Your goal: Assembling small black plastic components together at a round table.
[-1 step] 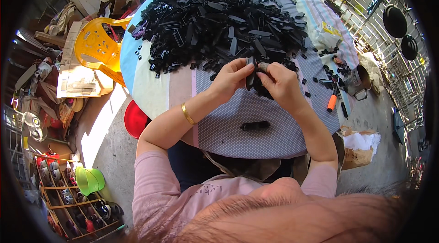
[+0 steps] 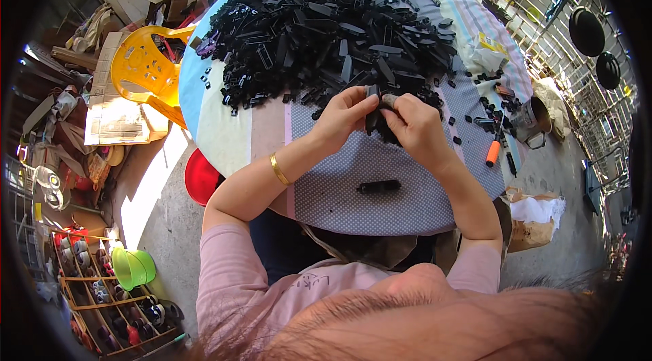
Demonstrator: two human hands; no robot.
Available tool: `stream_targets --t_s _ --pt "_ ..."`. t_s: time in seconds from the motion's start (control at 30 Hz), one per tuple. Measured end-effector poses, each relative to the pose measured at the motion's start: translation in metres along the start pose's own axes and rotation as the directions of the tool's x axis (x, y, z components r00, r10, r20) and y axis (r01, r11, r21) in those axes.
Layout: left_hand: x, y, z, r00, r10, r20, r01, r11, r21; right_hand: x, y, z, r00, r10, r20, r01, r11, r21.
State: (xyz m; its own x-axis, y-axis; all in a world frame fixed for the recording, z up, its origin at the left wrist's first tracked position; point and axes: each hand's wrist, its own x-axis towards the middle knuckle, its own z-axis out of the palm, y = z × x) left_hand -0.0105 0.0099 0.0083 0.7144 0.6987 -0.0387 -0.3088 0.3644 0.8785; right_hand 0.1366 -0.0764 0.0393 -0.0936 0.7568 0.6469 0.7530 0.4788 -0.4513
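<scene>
Black plastic piece (image 2: 379, 186) is parked by tablecloth's (image 2: 326, 205) near edge. Midway to far edge, black part (image 2: 371, 122) is pinched in closed left hand (image 2: 341, 118); right hand's (image 2: 420, 127) grip can't be told. Two-handed handling seems underway; steady hold called for. Heap (image 2: 326, 28) is spread toward far edge.

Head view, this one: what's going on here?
A person sits at a round, cloth-covered table, pinching a small black piece in the left hand. The right hand is close beside it, fingers bent; whether it grips too is unclear. A large heap of black parts lies beyond the hands, and a single black part lies nearer the person.
</scene>
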Motion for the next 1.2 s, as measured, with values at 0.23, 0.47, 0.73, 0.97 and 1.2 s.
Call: stream_targets --t_s 0.23,0.47,0.73,0.97,1.2 --pt "-0.01 0.008 0.01 0.98 0.186 -0.07 -0.133 0.875 0.465 -0.008 -0.005 0.009 0.998 -0.049 0.05 0.05 0.998 -0.033" --pt "-0.007 -0.007 0.005 0.951 0.31 -0.011 -0.244 0.767 0.594 -0.013 -0.008 0.011 0.961 -0.03 0.275 0.105 0.959 -0.262" --pt "-0.01 -0.008 0.009 0.891 0.442 -0.101 -0.297 0.738 0.606 -0.012 -0.01 0.013 0.968 -0.052 0.244 0.075 0.993 -0.087" --pt "-0.02 0.01 0.02 0.941 -0.054 0.333 -0.263 0.501 0.824 0.001 0.053 -0.04 0.966 0.246 0.081 -0.224 0.95 -0.218" --pt "-0.022 0.005 0.014 0.78 -0.098 0.618 -0.553 0.351 0.755 -0.001 0.09 -0.056 0.871 0.466 0.156 -0.352 0.813 -0.465"
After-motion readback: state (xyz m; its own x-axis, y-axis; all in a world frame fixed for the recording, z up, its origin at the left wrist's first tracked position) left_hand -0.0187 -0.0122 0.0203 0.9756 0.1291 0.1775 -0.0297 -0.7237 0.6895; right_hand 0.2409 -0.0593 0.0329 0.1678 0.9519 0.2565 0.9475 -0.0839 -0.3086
